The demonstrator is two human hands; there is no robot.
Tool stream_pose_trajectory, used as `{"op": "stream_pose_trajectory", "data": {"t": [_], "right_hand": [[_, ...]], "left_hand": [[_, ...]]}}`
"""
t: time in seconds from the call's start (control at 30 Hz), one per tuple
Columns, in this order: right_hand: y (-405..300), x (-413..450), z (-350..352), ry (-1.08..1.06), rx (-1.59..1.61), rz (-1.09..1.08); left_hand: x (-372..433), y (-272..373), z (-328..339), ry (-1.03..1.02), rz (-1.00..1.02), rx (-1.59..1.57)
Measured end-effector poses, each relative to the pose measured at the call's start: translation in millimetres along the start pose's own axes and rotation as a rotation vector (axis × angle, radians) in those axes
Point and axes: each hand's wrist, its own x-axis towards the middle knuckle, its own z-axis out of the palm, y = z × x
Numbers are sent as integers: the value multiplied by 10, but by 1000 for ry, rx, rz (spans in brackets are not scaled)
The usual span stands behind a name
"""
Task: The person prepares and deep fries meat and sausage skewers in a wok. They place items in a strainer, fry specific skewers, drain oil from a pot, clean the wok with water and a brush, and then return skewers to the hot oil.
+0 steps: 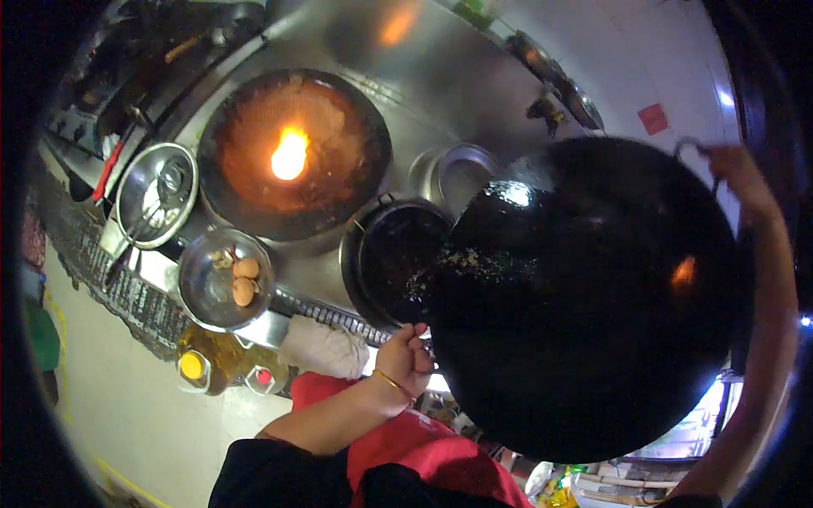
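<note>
A large black wok (591,330) fills the right side of the view, tilted and raised over the stove edge. My left hand (404,362) grips it at its lower left rim; the grip itself is partly hidden. On the far upper right, my right hand (737,174) holds the wok's loop handle (686,147). Pale bits cling to the wok near its left edge. That edge overlaps a dark round pot (400,260) sitting on the steel stove top. Whether anything runs from wok to pot, I cannot tell.
An open flame (289,159) burns in the wide burner pit (343,159). Left of it stand a steel bowl (155,235) with a ladle and another bowl (197,279) with eggs. Oil jugs (213,362), a folded cloth (324,346) and a metal pot (467,168) are nearby.
</note>
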Motion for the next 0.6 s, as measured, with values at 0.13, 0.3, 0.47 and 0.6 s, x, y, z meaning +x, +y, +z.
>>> {"op": "stream_pose_trajectory", "data": {"t": [0.13,0.3,0.47,0.6], "right_hand": [[1545,-690,369,100,151,261],[3420,-1495,1506,73,-60,380],[3422,-832,2957,85,640,696],[2572,36,3341,179,1406,944]], "left_hand": [[-120,451,683,-122,63,198],[209,956,1864,-177,127,472],[520,1586,2626,-81,263,690],[647,1880,2816,-109,487,809]]}}
